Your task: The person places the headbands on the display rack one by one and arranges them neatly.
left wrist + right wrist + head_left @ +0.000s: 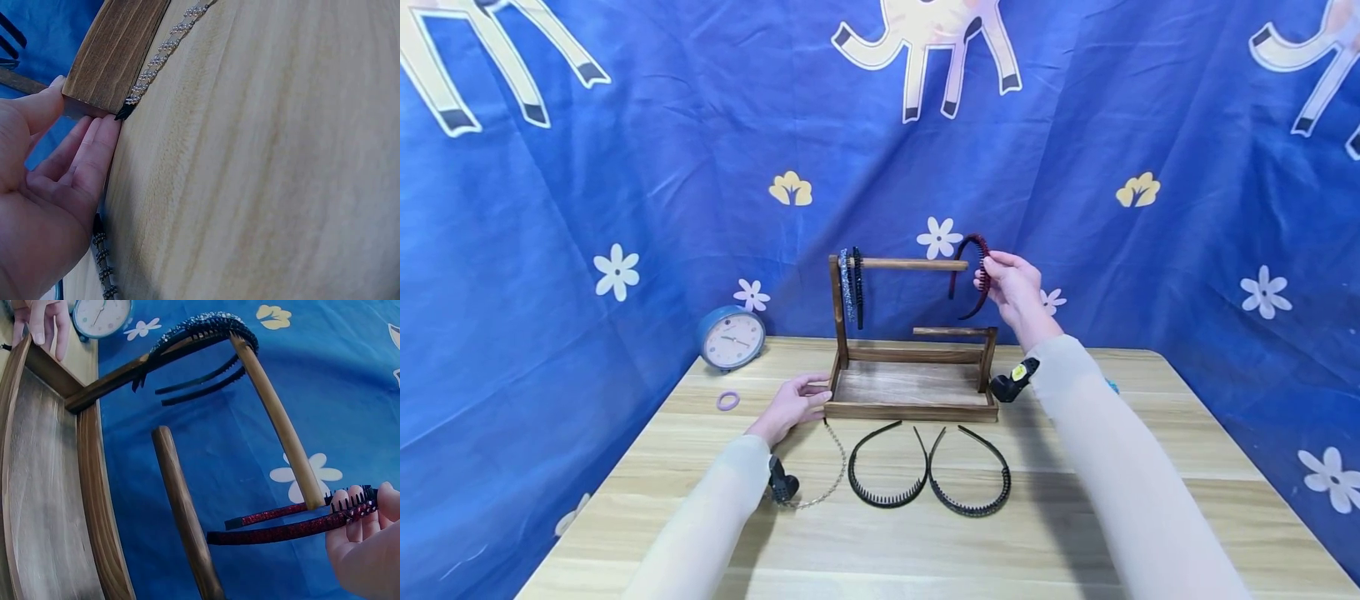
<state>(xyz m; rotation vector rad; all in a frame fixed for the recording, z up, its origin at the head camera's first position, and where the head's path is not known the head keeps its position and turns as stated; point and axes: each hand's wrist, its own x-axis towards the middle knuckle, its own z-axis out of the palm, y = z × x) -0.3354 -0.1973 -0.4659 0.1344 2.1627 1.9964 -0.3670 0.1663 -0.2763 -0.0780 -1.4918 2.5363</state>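
My right hand (1017, 287) pinches a dark red toothed headband (982, 258) at the free right end of the upper bar (917, 264) of a wooden rack (917, 412). In the right wrist view the bar's tip overlaps the gap between the headband's two arms (281, 534); whether it passes inside is unclear. My left hand (793, 407) grips the front left corner of the rack's tray, thumb and fingers on either side of it (62, 156). A glittery blue headband (847, 287) and a black headband (858, 287) hang at the bar's left end.
Two black toothed headbands (887, 502) (972, 509) lie before the rack. A beaded headband (831, 492) lies partly under my left arm. Left of the rack are a blue clock (732, 337) and a purple ring (727, 401). A shorter lower bar (951, 331) projects leftward from the rack's right post.
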